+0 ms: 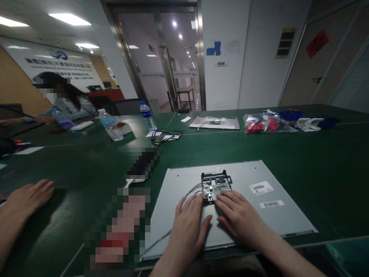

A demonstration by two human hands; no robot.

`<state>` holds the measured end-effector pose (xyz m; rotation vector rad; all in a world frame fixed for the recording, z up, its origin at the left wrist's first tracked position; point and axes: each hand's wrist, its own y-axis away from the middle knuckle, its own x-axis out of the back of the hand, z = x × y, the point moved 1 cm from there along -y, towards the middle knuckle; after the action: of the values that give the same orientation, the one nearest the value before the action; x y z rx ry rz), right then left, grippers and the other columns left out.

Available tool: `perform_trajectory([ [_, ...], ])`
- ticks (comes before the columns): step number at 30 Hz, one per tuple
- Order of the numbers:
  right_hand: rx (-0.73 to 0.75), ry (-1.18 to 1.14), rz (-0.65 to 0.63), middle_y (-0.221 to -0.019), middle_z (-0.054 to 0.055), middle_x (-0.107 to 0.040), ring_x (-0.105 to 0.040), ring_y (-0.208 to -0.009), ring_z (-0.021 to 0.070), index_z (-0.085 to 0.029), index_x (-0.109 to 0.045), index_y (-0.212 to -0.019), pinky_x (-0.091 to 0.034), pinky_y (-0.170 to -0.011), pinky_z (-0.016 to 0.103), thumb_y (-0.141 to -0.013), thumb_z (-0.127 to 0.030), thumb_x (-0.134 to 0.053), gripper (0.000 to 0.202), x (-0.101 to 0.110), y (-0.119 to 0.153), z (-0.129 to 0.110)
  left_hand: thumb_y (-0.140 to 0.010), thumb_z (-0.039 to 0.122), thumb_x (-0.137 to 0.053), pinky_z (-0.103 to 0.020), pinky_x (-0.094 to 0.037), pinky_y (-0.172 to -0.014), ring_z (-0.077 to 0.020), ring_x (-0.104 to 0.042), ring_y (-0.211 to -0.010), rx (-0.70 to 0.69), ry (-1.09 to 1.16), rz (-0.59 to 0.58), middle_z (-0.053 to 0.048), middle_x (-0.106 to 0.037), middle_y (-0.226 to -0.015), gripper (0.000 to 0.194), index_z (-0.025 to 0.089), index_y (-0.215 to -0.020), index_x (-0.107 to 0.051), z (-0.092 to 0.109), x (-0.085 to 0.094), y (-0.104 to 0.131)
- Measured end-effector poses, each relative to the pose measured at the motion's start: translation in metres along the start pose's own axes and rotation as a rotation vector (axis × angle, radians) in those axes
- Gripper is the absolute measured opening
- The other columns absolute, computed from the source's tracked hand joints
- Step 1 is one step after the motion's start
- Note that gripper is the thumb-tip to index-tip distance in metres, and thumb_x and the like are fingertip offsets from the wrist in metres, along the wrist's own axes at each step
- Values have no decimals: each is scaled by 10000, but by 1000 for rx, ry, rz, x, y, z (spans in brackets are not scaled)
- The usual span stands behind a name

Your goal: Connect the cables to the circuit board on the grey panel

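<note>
Left hand (188, 221) and right hand (240, 211), loosely outstretched, touch a circuit board (212, 188) already on a metal panel (242, 175); fastening unclear.

Office: logo wall (65, 65), glass doors (158, 57), table (296, 152).

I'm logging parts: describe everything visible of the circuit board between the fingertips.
The circuit board is pale, dotted with small components, and sits in a black, plastic-looking frame on the grey panel. Cables run from its left side. The left hand and right hand flank its near end, fingertips at its edges.
</note>
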<state>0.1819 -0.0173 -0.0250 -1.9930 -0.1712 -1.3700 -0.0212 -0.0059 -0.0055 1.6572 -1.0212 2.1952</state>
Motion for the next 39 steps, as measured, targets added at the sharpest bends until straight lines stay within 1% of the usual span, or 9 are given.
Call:
perform_trajectory([
  [5,-1,-6,6,-1354,105,-583,-483,-1288,275,-162,-539,-1330,-377,-1118,481,-924,-207,-555,408,1,-1,-1,-937,259,-500,-500,-345,-1087,-281,-541,-1234,17,-9,24,-133,-592,-1321,451,141,-1365,-421,1,1,-1],
  [14,-7,5,12,-1336,109,-596,-484,-1292,260,-170,-545,-1318,-382,-1119,460,-916,-226,-583,407,3,-1,-2,-915,294,-535,-518,-330,-1083,-320,-539,-1234,45,-88,53,-151,-612,-1302,465,126,-1342,-462,-1,-5,2],
  [18,-5,-1,-1,-1343,106,-590,-477,-1297,266,-167,-543,-1320,-378,-1120,469,-926,-227,-564,400,2,-1,-1,-915,308,-540,-524,-329,-1080,-328,-540,-1231,49,-99,39,-150,-622,-1293,474,116,-1342,-465,-1,-5,2],
  [22,-11,-9,-6,-1349,100,-586,-473,-1299,269,-167,-538,-1327,-373,-1124,472,-930,-228,-558,402,3,-1,-1,-920,290,-528,-520,-320,-1086,-320,-539,-1234,41,-91,24,-142,-623,-1298,446,119,-1329,-474,1,-4,1],
  [31,0,18,13,-1333,115,-599,-496,-1285,261,-170,-544,-1320,-405,-1101,466,-911,-233,-593,417,3,-1,-1,-924,264,-514,-523,-313,-1091,-308,-548,-1222,33,-89,13,-135,-632,-1287,415,125,-1313,-482,2,-3,0],
  [36,-1,4,5,-1344,112,-589,-487,-1289,269,-163,-538,-1331,-389,-1111,469,-931,-224,-552,405,2,-1,-1,-923,281,-526,-526,-312,-1090,-311,-550,-1220,42,-87,4,-134,-631,-1285,422,117,-1309,-489,2,-3,1],
  [39,-2,3,4,-1345,109,-588,-483,-1292,264,-162,-535,-1334,-387,-1113,465,-928,-228,-562,412,2,-1,-1,-928,289,-524,-523,-307,-1093,-309,-544,-1227,49,-89,-3,-136,-620,-1297,432,115,-1321,-485,2,-3,1],
])
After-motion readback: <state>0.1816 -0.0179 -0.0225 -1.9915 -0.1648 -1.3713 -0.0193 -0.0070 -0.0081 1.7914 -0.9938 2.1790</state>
